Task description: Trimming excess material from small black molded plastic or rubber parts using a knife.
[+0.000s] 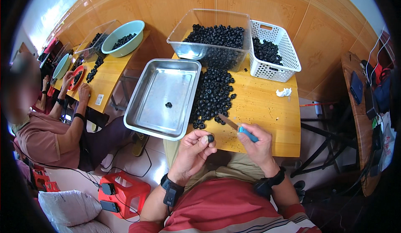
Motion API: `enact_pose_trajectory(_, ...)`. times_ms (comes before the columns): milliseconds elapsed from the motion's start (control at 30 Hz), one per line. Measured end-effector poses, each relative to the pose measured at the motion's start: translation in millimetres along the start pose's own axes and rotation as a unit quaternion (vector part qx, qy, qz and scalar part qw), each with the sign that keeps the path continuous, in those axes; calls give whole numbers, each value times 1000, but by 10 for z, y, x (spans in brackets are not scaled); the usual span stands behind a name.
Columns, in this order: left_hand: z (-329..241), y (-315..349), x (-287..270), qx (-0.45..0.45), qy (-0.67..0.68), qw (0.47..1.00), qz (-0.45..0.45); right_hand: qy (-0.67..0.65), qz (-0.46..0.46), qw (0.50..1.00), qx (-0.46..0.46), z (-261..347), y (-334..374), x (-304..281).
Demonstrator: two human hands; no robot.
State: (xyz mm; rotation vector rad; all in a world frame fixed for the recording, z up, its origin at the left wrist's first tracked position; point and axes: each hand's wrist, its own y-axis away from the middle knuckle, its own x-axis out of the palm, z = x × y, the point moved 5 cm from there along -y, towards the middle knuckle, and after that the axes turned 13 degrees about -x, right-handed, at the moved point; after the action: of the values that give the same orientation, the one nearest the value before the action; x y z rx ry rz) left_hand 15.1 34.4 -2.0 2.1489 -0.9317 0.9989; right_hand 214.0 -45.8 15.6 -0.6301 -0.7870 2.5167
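Note:
Between the thumb and fingers of my left hand point(193, 153) is a small round black rubber part point(210, 138). My right hand point(257, 144) grips the blue handle of a knife point(227, 122), its brownish blade pointing up and left, apart from the part. Just beyond my hands, a heap of similar black parts point(214, 93) spreads over the yellow table point(267, 120). Left of the heap lies a shallow metal tray point(152, 95) holding a single black part point(168, 105); the tray overhangs the table's left side.
Behind the heap stand a clear plastic bin point(177, 49) and a white perforated basket point(275, 72), both holding black parts. A crumpled white tissue point(283, 92) lies at right. Leftward, a person point(62, 137) works at another table; a red stool point(125, 191) stands on the floor.

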Motion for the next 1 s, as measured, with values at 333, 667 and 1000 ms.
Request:
enact_pose_trajectory(333, 61, -8, -22, -9, -52, 998, -28, -212, 39, 962, 167, 167, 17, 266)
enact_pose_trajectory(667, 153, 53, 56, -15, -55, 998, 3, -347, 61, 896, 269, 183, 91, 464)
enact_pose_trajectory(1000, 121, 114, 34, -18, -23, 1000, 6, -320, 53, 930, 175, 272, 75, 488)
